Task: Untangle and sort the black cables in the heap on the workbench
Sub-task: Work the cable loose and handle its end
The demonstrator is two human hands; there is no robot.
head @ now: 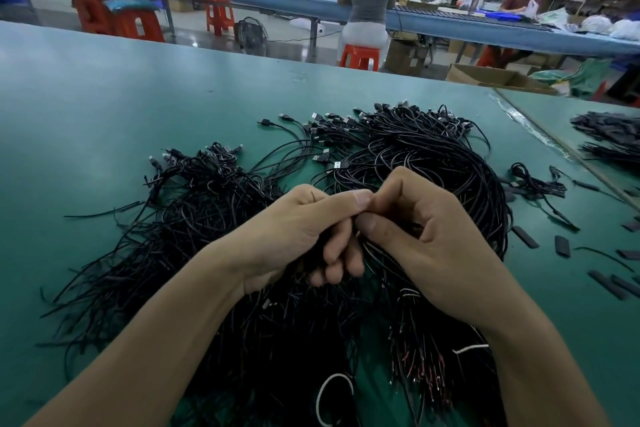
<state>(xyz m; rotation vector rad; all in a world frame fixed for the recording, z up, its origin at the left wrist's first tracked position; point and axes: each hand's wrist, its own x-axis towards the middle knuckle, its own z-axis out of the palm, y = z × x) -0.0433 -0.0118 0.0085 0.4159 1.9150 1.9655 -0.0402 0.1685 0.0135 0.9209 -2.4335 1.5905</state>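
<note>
Black cable strands (372,253) are held where both hands meet: the left hand (298,236) curls round a bunch and the right hand (429,239) pinches them between thumb and fingertips. The tangled heap of thin black cables (214,204) lies beneath on the green desk (104,97), spreading from 9 to 1 o'clock. The plugs' white tags (337,164) are too small to read. Short black sleeve pieces (525,236) lie at 3 o'clock.

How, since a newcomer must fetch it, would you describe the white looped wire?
Start at the green workbench and the heap of black cables on it. At the heap's near edge, between the person's forearms, lies the white looped wire. It is the only white hoop; the other white strand is short and nearly straight.
</note>
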